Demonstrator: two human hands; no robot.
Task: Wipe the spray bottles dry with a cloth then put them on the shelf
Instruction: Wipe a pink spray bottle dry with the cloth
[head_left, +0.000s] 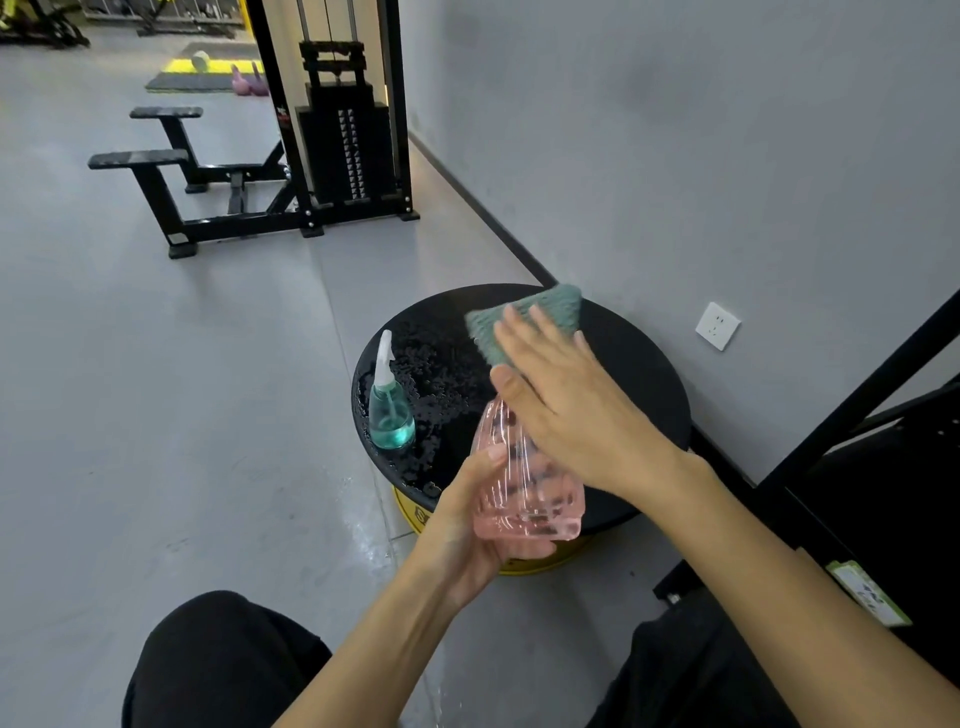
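My left hand (470, 525) grips a clear pink spray bottle (524, 488) from below and holds it tilted over the near edge of a round black stool (634, 358). My right hand (566, 395) lies over the bottle's top with fingers stretched out, pressing a green cloth (524, 317) against it. The pink bottle's spray head is hidden under that hand and the cloth. A teal spray bottle (390, 410) with a white nozzle stands upright on the stool's left edge. Water drops cover the left half of the stool top.
A black shelf frame (878, 415) stands at the right against the grey wall, beside a white socket (718, 326). A black weight machine (343, 130) and its bench (156, 171) stand further back on the grey floor. My knees are at the bottom.
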